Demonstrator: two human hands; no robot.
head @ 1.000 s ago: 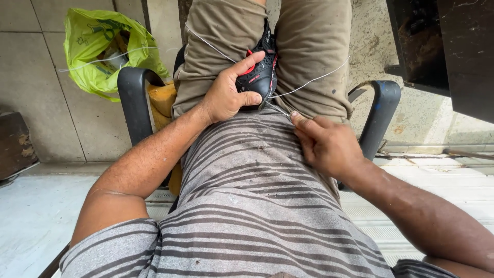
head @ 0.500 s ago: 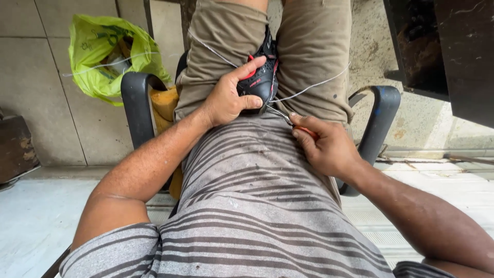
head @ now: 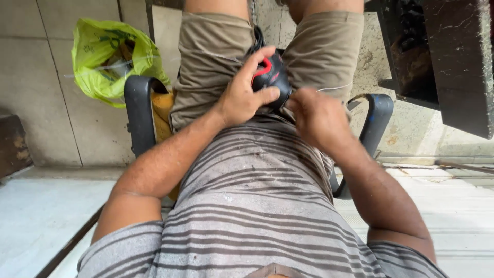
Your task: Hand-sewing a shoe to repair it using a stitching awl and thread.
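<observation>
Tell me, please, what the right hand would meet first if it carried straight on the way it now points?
Most likely the black and red shoe held by the left hand; the right hand already looks right at its edge, though depth is unclear.

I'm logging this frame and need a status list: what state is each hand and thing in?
left hand: gripping the black and red shoe, fingers spread over its top
right hand: closed at the shoe's near side, fingertips pinched
black and red shoe: wedged between the thighs, partly covered
thin thread: lying across the right shorts leg
green plastic bag: open, crumpled, on the floor beside the chair
</observation>
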